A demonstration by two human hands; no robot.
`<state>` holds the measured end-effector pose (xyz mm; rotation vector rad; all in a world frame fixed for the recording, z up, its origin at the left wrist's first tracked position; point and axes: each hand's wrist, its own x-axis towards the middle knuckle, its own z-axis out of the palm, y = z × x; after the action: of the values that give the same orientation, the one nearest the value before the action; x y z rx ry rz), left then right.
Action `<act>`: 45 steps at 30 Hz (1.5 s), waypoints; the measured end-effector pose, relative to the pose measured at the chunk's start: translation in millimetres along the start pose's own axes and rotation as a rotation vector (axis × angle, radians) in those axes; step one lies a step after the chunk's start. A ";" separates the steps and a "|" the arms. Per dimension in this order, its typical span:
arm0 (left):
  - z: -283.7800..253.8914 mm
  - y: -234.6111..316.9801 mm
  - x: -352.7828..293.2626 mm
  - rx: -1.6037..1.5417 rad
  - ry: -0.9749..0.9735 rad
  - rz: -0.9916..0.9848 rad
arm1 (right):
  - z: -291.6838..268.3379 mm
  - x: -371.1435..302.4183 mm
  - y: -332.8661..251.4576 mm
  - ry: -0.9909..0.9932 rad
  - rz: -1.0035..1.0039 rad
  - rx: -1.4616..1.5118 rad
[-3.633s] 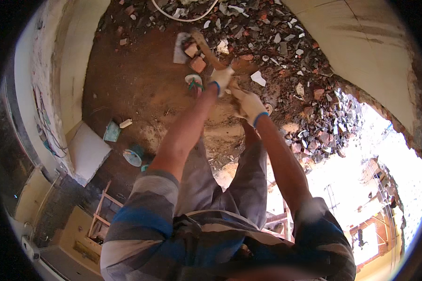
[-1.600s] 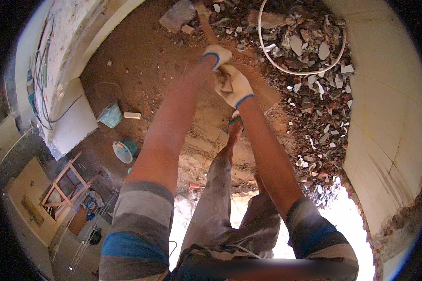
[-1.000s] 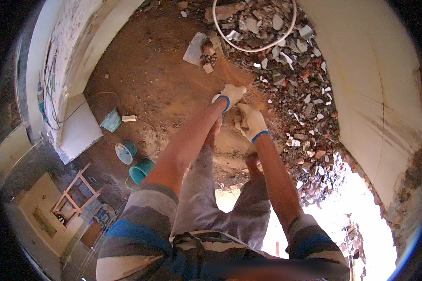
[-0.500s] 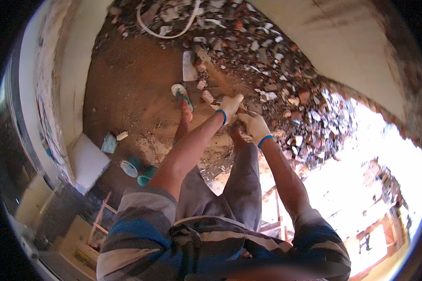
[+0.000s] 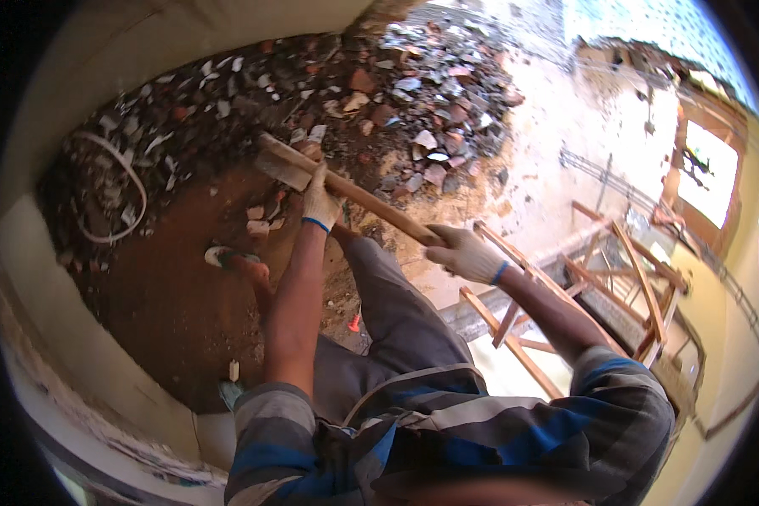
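Note:
Both my hands wear pale knitted gloves with blue cuffs and grip a long-handled hoe (image 5: 379,207). My left hand (image 5: 319,202) is closed around the wooden handle close to the metal blade (image 5: 283,170). Toward the butt end, my right hand (image 5: 468,255) wraps the same handle. The hoe slants from upper left to lower right in front of my legs, its blade over the edge of the rubble heap (image 5: 447,110). Several pinkish brick chunks (image 5: 260,226) lie on the dirt left of my left hand.
A pale hose loop (image 5: 142,198) lies on the rubble at far left. Wooden framework (image 5: 632,261) stands at right. A small red object (image 5: 354,323) lies near my leg, and my sandalled foot (image 5: 219,255) rests on brown dirt (image 5: 169,295). Walls border the left.
The view has swung right, bringing the wooden framework into fuller sight. My hands were close together low by my legs; now they are spread along the hoe handle, my right hand farther right.

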<state>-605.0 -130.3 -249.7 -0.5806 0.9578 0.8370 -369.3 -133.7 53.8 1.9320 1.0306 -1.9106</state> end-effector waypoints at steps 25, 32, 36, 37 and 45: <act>-274.5 183.4 -188.6 0.087 0.294 0.031 | 240.9 44.5 -50.7 -0.173 -0.506 -0.487; -457.6 219.9 -273.7 -0.237 0.358 0.140 | 407.7 38.7 -132.0 -0.336 -0.433 -0.715; -508.6 259.3 -330.8 -0.289 0.546 0.241 | 518.2 29.4 -183.5 -0.395 -0.296 -0.811; -523.0 271.0 -342.6 -0.309 0.550 0.264 | 549.8 32.0 -193.8 -0.398 -0.301 -0.801; -645.1 360.3 -394.5 -0.411 0.501 0.369 | 750.3 69.7 -255.1 -0.386 -0.400 -0.784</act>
<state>-1329.0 -551.1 -229.6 -1.0175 1.3864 1.2671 -1118.9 -388.8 -24.2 0.9383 1.7684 -1.5753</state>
